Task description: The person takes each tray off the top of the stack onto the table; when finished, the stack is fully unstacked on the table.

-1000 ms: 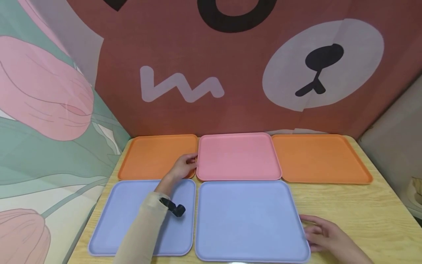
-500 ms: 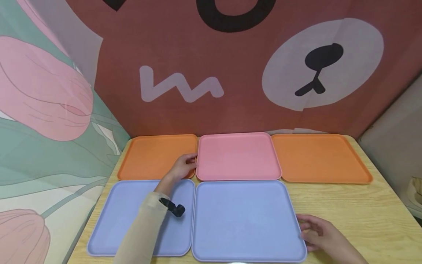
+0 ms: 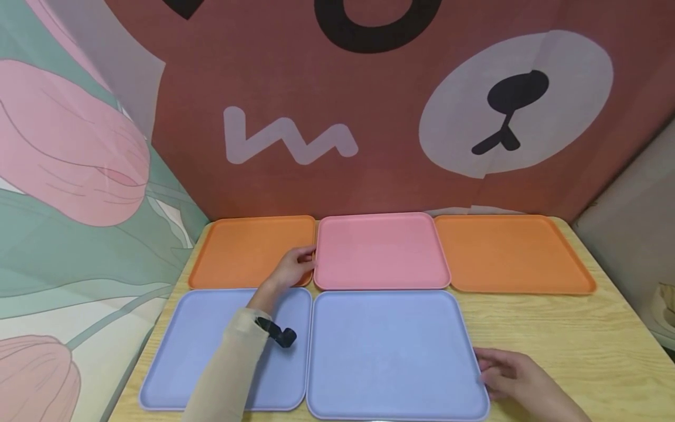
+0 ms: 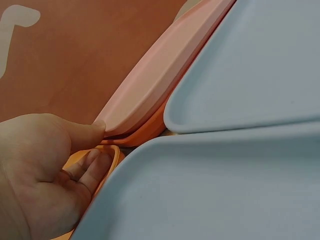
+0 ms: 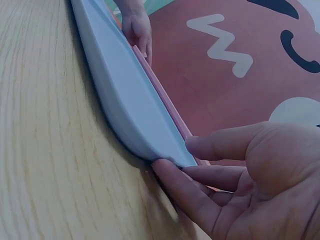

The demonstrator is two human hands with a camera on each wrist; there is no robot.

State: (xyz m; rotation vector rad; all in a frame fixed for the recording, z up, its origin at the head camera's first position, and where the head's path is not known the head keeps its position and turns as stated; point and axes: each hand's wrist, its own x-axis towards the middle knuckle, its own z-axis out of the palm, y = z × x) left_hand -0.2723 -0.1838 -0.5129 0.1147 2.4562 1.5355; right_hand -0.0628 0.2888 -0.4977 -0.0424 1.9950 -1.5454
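Observation:
In the head view my left hand reaches over the left blue tray to the left edge of the pink tray. The left wrist view has its thumb touching the pink rim and bent fingers beside the left orange tray's edge. An orange rim shows under the pink tray. My right hand touches the right side of the right blue tray; in the right wrist view its fingertips meet the rim. The left blue tray lies directly beside it.
An orange tray lies at the back left and another orange tray at the back right. All rest on a wooden table. A patterned backdrop rises behind the back row. A black wrist camera hangs over the left blue tray.
The right blue tray has slid slightly left with my right hand at its side, narrowing the gap to the left blue tray. My left hand has stayed in place.

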